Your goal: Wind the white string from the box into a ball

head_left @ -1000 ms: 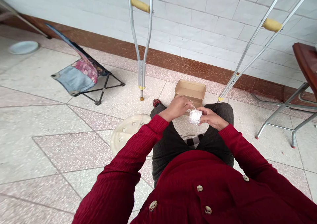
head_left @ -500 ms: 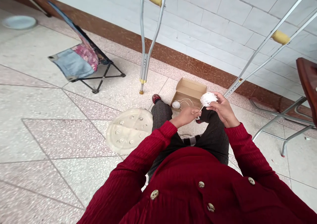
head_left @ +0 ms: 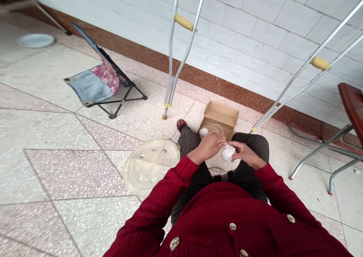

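1. Nearest us: a red buttoned cardigan (head_left: pixel 215 219) covers the person's front, with dark trousers (head_left: pixel 253 145) over the knees below it.
2. Right hand (head_left: pixel 245 153): narrow, fingers curled around a white string ball (head_left: pixel 228 153), which sits between the two hands, above the lap.
3. Left hand (head_left: pixel 208 147): fingers (head_left: pixel 217 139) curved down and narrow, just beside the ball. We cannot tell whether they pinch the thin strand (head_left: pixel 215 127) there.
4. That strand runs out past the hands toward a smaller white string ball (head_left: pixel 203 131), at the near left corner of an open cardboard box (head_left: pixel 218 115). We cannot tell whether this ball lies inside.
5. To our left: a round, pale plastic lid (head_left: pixel 150 166) on the terrazzo floor (head_left: pixel 56 173); farther on, a folding chair (head_left: pixel 96 86) and a plate (head_left: pixel 36 41).
6. Far side: two aluminium crutches (head_left: pixel 172 60) (head_left: pixel 297 86) lean on the tiled wall (head_left: pixel 249 30). A metal-legged table (head_left: pixel 320 151) stands to our right.
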Demonstrator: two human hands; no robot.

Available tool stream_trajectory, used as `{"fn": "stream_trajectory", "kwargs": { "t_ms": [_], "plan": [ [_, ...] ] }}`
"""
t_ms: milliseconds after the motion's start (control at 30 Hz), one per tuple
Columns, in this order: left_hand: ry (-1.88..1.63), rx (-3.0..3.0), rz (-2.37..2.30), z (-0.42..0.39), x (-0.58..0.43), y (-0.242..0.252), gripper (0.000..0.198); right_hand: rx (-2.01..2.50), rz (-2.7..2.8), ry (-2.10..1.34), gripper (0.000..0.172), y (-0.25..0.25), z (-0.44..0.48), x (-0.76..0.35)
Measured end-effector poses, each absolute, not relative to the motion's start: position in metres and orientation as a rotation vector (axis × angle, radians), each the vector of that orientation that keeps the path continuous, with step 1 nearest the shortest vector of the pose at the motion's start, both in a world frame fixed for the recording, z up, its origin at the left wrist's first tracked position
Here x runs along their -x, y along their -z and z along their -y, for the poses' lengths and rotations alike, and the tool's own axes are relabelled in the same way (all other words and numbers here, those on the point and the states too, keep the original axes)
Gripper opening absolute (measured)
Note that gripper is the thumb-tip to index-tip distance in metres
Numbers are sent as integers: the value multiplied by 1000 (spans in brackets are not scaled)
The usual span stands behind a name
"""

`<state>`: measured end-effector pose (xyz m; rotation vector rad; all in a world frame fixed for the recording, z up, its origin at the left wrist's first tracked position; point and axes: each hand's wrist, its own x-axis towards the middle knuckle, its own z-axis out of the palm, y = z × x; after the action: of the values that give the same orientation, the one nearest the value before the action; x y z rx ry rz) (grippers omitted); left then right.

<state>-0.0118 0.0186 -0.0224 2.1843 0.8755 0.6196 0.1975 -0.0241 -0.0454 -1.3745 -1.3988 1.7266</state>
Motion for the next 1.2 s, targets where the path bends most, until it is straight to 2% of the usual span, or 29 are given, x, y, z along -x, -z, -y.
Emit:
{"fn": "stream_trajectory", "kwargs": {
  "t_ms": [100,267,433,533,600,667,767,900,967,1100,1200],
  "plan": [
    [-635,-2108,-835,-24,8,31,28,1232,1114,-1951,59,27,44,-193],
    [-673,-1766,-895,-24,-3,49,32,1126,807,-1910,57,-16,52,-203],
    [-583,-1669,-798,-8,-15,59,35,1235,792,-1495,51,-22,24,-212],
    [-487,-1727,-771,3,-18,56,37,1432,882,-1145,51,2,4,-215],
    [-444,-1792,-781,3,-15,50,36,1567,1024,-1033,53,25,1,-215],
    [-443,-1875,-813,-2,-9,43,34,1652,1143,-1097,53,46,6,-212],
    [-485,-2019,-873,-15,0,34,28,1628,1176,-1451,52,60,26,-203],
    [-558,-2106,-843,-30,4,29,30,1335,1000,-1908,58,41,46,-198],
    [-613,-2014,-836,-34,1,28,32,1216,903,-1959,58,24,48,-200],
    [-645,-1786,-831,-36,-11,29,35,1142,814,-1927,46,-2,43,-206],
    [-660,-1725,-884,-33,-18,36,32,1125,760,-1889,43,-11,37,-209]
  ]
}}
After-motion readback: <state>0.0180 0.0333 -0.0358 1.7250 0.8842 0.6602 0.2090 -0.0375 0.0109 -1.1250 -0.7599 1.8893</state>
